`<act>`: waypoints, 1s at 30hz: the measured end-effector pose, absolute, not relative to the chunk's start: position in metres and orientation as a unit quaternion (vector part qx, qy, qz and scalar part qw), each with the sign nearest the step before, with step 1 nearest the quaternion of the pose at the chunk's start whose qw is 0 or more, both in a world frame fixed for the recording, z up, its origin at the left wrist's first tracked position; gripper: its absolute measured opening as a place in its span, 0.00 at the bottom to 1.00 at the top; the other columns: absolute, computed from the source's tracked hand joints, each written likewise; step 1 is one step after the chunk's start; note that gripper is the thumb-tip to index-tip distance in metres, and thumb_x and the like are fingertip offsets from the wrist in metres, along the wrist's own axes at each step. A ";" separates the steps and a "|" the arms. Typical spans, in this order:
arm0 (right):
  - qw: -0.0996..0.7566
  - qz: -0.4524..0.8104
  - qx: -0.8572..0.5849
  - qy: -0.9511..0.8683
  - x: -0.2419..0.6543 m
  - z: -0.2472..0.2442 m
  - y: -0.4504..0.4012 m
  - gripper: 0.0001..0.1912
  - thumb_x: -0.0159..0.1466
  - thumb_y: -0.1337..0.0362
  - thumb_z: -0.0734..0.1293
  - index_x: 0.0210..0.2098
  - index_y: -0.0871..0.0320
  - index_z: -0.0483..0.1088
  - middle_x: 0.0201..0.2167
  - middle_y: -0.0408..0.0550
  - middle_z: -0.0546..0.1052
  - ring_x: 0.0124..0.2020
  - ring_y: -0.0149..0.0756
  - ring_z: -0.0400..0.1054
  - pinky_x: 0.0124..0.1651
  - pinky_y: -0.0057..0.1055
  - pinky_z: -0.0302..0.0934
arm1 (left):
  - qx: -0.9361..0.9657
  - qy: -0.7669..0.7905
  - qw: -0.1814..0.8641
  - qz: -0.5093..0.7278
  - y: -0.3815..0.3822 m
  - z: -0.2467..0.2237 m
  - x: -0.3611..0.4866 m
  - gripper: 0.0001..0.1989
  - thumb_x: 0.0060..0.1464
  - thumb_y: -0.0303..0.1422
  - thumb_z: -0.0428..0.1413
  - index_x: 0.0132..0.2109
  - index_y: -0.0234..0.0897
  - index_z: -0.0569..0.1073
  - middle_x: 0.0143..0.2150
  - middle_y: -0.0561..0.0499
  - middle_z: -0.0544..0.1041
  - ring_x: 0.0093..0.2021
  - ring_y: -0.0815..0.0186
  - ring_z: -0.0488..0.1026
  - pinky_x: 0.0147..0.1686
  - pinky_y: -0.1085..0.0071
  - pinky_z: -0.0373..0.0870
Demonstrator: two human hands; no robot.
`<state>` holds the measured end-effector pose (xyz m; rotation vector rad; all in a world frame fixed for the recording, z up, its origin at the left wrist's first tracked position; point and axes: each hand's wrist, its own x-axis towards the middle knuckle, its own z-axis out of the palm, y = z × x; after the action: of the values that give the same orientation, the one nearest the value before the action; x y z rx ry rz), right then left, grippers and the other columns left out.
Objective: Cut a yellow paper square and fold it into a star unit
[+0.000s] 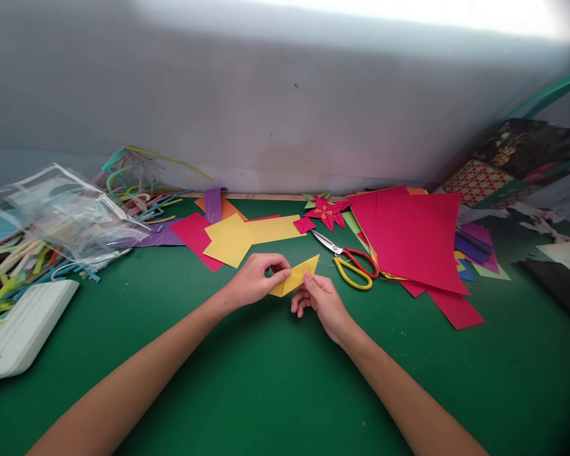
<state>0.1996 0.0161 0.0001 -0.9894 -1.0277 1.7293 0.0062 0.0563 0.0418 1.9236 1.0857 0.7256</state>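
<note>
A small folded piece of yellow paper (294, 277) is held up over the green table between both hands, one pointed corner rising to the right. My left hand (258, 278) pinches its left end between thumb and fingers. With the thumb on its front face, my right hand (323, 303) grips the right part from below, the other fingers curled. Just beyond the right hand lie scissors (349, 261) with one red and one yellow handle. Yellow paper sheets (232, 239) rest behind the left hand. Red folded paper flowers (327, 210) sit behind the scissors.
Large red sheets (408, 237) lie in a stack at the right. Colourful strips (137, 183) and a clear plastic bag (66, 209) crowd the left, near a white device (28, 326). A dark flat object (558, 288) is at the far right. A wall (247, 114) bounds the table's back.
</note>
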 end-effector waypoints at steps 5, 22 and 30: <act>0.439 0.643 -0.426 -0.460 0.201 0.001 0.016 0.24 0.66 0.43 0.70 0.33 0.61 0.76 0.26 0.50 0.80 0.22 0.32 0.69 0.25 0.27 0.64 | 0.755 0.432 0.402 0.287 0.055 0.043 0.005 0.11 0.64 0.34 0.54 0.35 0.36 0.77 0.33 0.53 0.78 0.34 0.67 0.69 0.35 0.70 0.63; 0.461 0.610 -0.452 -0.460 0.190 -0.005 0.010 0.32 0.68 0.40 0.65 0.25 0.63 0.78 0.24 0.57 0.82 0.21 0.35 0.73 0.24 0.29 0.65 | 0.756 0.431 0.394 0.297 0.052 0.045 0.011 0.11 0.63 0.34 0.54 0.35 0.36 0.78 0.33 0.52 0.78 0.35 0.66 0.70 0.35 0.70 0.63; 0.465 0.613 -0.450 -0.453 0.190 -0.003 0.010 0.23 0.64 0.45 0.72 0.28 0.60 0.77 0.24 0.51 0.82 0.22 0.35 0.72 0.23 0.28 0.65 | 0.750 0.442 0.384 0.308 0.049 0.050 0.012 0.10 0.63 0.34 0.54 0.35 0.36 0.77 0.33 0.52 0.79 0.34 0.66 0.71 0.35 0.70 0.64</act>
<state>0.1905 0.0100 -0.0032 -1.1047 -1.1122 1.5064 0.0119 0.0490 0.0495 1.9115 1.1265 0.7853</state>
